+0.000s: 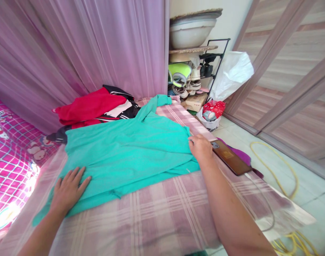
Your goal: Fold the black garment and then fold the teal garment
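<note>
A teal long-sleeved shirt (125, 153) lies spread out on a pink plaid sheet (152, 209), with some wrinkles across it. One of its sleeves reaches toward the back near the curtain. My left hand (69, 188) rests flat on the lower left part of the cloth, fingers apart. At the shirt's right end, by the collar side, my right hand (201, 145) pinches the edge of the fabric between thumb and fingers. Just right of that hand lies a brown phone (232, 158) with a white cable plugged in.
Behind the shirt sits a pile of red and black clothes (93, 105) against a purple curtain (120, 46). A shoe rack (218, 67) topped with basins stands at the back right, beside a white bag (233, 74). A yellow cable (293, 177) loops over the tiled floor.
</note>
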The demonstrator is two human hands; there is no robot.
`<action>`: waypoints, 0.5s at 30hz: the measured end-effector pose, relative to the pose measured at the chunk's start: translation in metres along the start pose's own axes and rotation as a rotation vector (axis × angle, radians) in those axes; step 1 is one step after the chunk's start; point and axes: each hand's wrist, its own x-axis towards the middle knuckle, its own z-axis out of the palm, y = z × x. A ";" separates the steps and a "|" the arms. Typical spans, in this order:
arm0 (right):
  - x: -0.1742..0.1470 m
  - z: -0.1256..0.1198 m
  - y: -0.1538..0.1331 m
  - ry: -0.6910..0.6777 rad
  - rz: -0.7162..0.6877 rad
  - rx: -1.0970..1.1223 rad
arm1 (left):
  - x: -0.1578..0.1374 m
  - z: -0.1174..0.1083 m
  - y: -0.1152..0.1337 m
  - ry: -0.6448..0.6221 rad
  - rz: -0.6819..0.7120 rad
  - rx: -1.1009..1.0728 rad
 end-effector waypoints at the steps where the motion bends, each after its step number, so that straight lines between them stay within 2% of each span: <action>1: -0.002 0.001 -0.005 -0.026 -0.012 -0.011 | 0.000 -0.001 0.001 -0.002 0.000 -0.002; 5: -0.009 0.003 -0.020 -0.112 -0.079 -0.068 | 0.000 -0.004 0.003 -0.023 -0.010 -0.002; 12: -0.018 0.012 -0.037 -0.093 -0.339 0.071 | -0.001 -0.003 0.003 -0.004 -0.001 -0.017; 13: -0.018 0.014 -0.036 -0.091 -0.333 0.077 | -0.001 -0.003 0.003 -0.004 0.001 -0.020; 15: -0.016 0.020 -0.029 -0.096 -0.217 0.054 | -0.001 -0.001 0.002 -0.005 -0.001 -0.023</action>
